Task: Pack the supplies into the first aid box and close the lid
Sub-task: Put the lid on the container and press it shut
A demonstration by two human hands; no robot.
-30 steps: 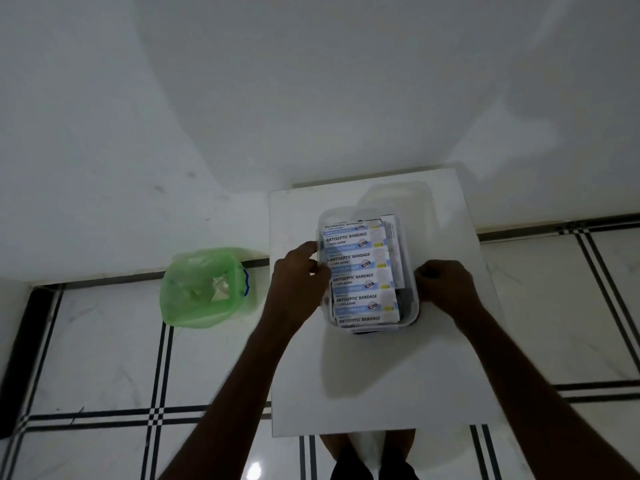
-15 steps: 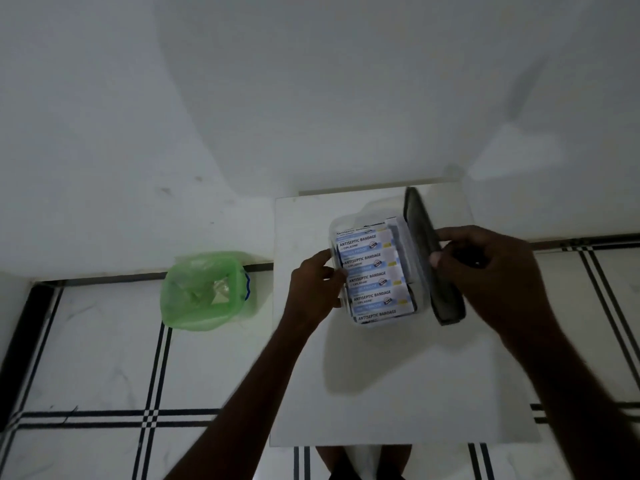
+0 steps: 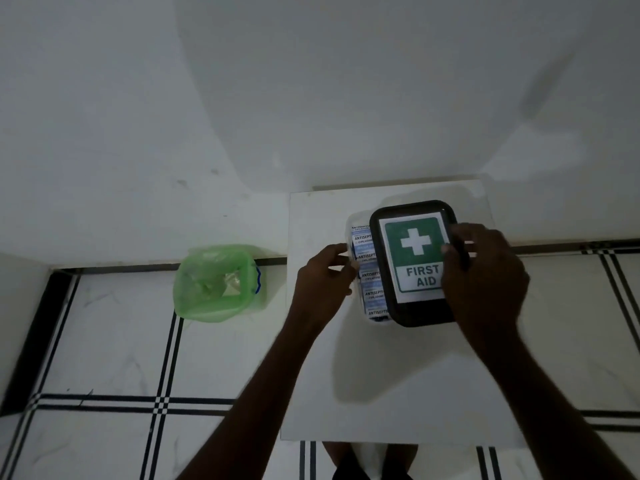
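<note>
A green plastic bag [image 3: 214, 284] lines a small bin on the floor, close to the wall's foot and just off the left edge of the white table [image 3: 381, 393]. The floor [image 3: 104, 341] is pale marbled tile crossed by dark double lines. A plain white wall [image 3: 311, 81] rises behind.

The lid [image 3: 414, 261] covers most of the box [image 3: 350, 233], so only a strip of the bandage packs [image 3: 367, 268] shows along its left side, their print cut to "ANTISEPTI". How many packs lie under the lid cannot be told. The right hand [image 3: 485, 275] hides the lid's right edge and part of the label, and the box wall beneath it. The left hand [image 3: 323, 289] masks the box's left wall. What the green bag [image 3: 214, 282] holds is too dim to make out. Both forearms run off the bottom edge.
</note>
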